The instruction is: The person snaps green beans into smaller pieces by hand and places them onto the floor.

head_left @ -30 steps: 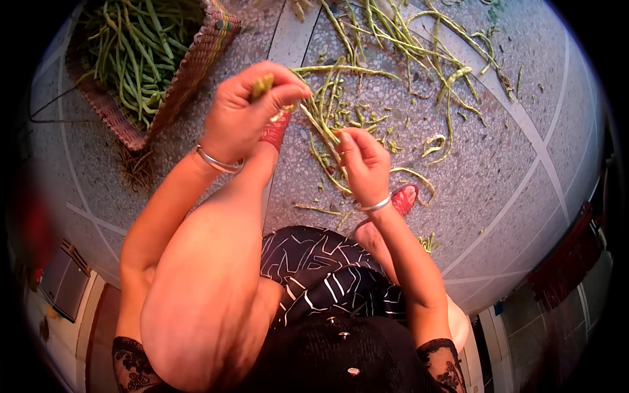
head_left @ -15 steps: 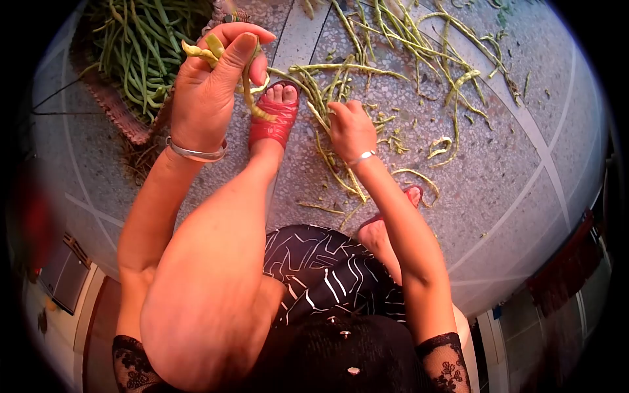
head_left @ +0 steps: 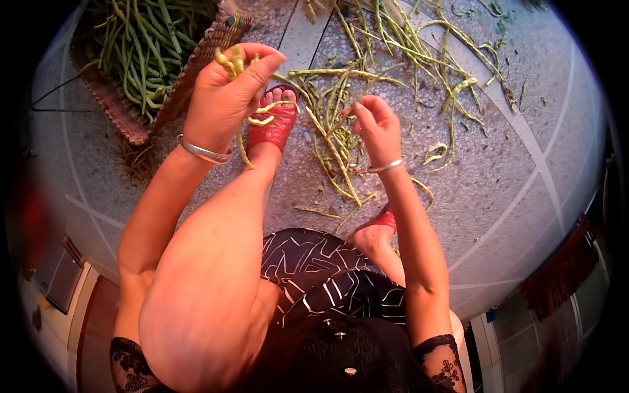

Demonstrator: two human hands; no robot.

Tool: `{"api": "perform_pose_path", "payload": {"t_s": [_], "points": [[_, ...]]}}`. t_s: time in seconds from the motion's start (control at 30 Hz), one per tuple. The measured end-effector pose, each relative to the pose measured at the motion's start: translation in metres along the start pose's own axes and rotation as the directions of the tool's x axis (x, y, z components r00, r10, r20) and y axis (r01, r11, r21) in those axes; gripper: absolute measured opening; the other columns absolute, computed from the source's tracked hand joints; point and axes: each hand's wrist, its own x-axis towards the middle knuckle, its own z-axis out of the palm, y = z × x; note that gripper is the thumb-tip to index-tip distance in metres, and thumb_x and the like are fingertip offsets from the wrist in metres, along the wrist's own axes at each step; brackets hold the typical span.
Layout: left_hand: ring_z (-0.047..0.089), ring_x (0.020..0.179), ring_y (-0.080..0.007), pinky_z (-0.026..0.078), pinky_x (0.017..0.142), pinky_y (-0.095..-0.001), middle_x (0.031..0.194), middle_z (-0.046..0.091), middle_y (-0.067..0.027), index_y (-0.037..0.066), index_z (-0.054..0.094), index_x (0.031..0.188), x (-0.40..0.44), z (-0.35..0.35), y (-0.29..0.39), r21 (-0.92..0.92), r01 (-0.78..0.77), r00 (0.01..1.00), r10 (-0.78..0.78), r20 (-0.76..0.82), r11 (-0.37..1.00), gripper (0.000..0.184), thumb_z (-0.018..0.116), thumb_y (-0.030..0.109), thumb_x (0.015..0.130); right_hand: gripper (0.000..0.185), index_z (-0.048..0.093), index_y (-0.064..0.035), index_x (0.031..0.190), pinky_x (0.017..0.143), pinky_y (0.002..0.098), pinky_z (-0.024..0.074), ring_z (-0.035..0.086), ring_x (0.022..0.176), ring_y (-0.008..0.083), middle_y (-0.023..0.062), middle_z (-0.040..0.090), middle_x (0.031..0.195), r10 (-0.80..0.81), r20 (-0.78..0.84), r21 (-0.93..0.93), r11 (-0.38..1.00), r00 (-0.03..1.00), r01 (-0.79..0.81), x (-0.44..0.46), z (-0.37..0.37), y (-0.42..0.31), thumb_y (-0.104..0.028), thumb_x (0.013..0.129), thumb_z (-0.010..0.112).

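Note:
My left hand (head_left: 226, 98) is closed around several yellowish bean pods (head_left: 230, 62). Some ends stick out above the fingers, and thin pieces dangle below them over my foot. Lower and to the right, my right hand (head_left: 380, 131) pinches a thin, brownish bean pod at its fingertips, just above a heap of pale bean pods (head_left: 337, 98) on the floor. Part of the pinched pod blends into the heap behind it.
A woven basket (head_left: 190, 69) with many green beans (head_left: 134, 56) stands at upper left. More yellowed pods (head_left: 419, 46) and small scraps lie across the speckled floor (head_left: 498, 216). My foot in a red sandal (head_left: 272, 128) is between the basket and the heap.
My right hand has lifted from the heap and shifted right, with a thin pod at its fingertips. My left hand has lowered slightly and moved right, still holding its pods.

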Motion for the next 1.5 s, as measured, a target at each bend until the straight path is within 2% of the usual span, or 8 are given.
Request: {"api": "perform_pose_path", "payload": {"t_s": [0.2,0.53,0.7,0.87,1.07,1.17,1.27,1.5], "points": [[0.057,0.075,-0.0059,0.047,0.069,-0.0191,0.08,0.06,-0.0013,0.003,0.058,0.096,0.009,0.019,-0.021,0.121,0.004,0.984,-0.025,0.177,0.993,0.014,0.059,0.007,0.083,0.01,0.055,-0.0036,0.088,0.051,0.0177,0.0379,0.048,0.058,0.0031,0.0011,0.06,0.073,0.107,0.171,0.025,0.993,0.979,-0.113,-0.031,0.004,-0.054,-0.013,0.085,0.055],[0.055,0.068,-0.0043,0.043,0.056,-0.017,0.076,0.061,-0.0013,0.002,0.059,0.088,0.011,0.037,-0.036,0.074,-0.031,0.988,0.019,0.156,0.997,0.01,0.061,0.011,0.082,0.01,0.053,-0.0003,0.091,0.063,0.0203,0.0428,0.052,0.07,0.0056,0.0001,0.056,0.075,0.076,0.273,-0.053,0.997,0.959,-0.064,-0.054,0.033,-0.055,-0.009,0.086,0.055],[0.053,0.068,-0.0036,0.043,0.059,-0.0183,0.074,0.06,-0.0006,0.002,0.058,0.085,0.007,0.034,-0.039,0.156,-0.021,0.973,-0.016,0.23,0.988,0.008,0.06,0.01,0.083,0.018,0.052,-0.0006,0.101,0.063,0.0193,0.0425,0.052,0.072,0.0056,0.002,0.056,0.082,-0.237,0.035,-0.072,0.968,0.971,0.239,-0.03,0.032,-0.074,-0.008,0.085,0.056],[0.051,0.069,-0.0031,0.043,0.06,-0.0194,0.075,0.057,0.0014,0.002,0.058,0.083,0.002,0.039,-0.034,0.305,0.0,0.957,-0.089,0.278,0.952,0.004,0.055,0.005,0.082,0.009,0.057,0.0001,0.085,0.055,0.0207,0.0426,0.053,0.062,0.0068,0.0044,0.057,0.076,-0.339,0.14,-0.214,0.907,0.93,0.363,-0.015,0.032,-0.084,-0.007,0.082,0.061],[0.051,0.073,-0.0042,0.043,0.065,-0.02,0.077,0.058,0.0012,0.002,0.059,0.087,0.0,0.035,-0.033,0.389,-0.074,0.93,-0.078,0.36,0.918,0.008,0.057,0.007,0.082,0.012,0.055,0.0007,0.078,0.055,0.0215,0.0436,0.055,0.064,0.0072,0.0037,0.057,0.07,-0.277,0.087,-0.187,0.939,0.957,0.288,-0.025,0.029,-0.08,-0.009,0.082,0.061],[0.05,0.062,-0.0059,0.041,0.056,-0.0244,0.066,0.057,-0.0023,0.003,0.058,0.083,-0.004,0.036,-0.037,0.36,-0.232,0.942,0.115,0.317,0.904,0.013,0.061,0.014,0.077,0.013,0.055,-0.0001,0.078,0.057,0.0211,0.0436,0.055,0.065,0.0068,0.0017,0.057,0.07,-0.181,0.093,-0.082,0.979,0.979,0.189,-0.031,0.028,-0.083,-0.011,0.083,0.061],[0.053,0.073,-0.0053,0.044,0.066,-0.0207,0.078,0.06,-0.0008,0.001,0.059,0.089,-0.005,0.036,-0.025,0.295,-0.079,0.944,-0.023,0.329,0.952,0.01,0.057,0.009,0.083,0.015,0.055,-0.002,0.077,0.055,0.0196,0.0406,0.051,0.063,0.0046,-0.0005,0.057,0.07,-0.06,0.083,0.167,0.985,0.995,0.046,-0.034,0.031,-0.085,-0.013,0.084,0.061],[0.053,0.064,-0.0022,0.037,0.047,-0.0131,0.081,0.063,-0.0063,0.003,0.057,0.092,0.007,0.024,-0.021,-0.101,0.049,0.997,-0.042,0.068,0.994,0.013,0.051,0.013,0.089,0.017,0.053,-0.0055,0.073,0.048,0.0184,0.0317,0.04,0.055,0.0012,-0.0052,0.049,0.061,-0.001,-0.092,0.042,0.999,0.996,0.005,-0.039,0.017,-0.047,-0.016,0.086,0.058]]}}
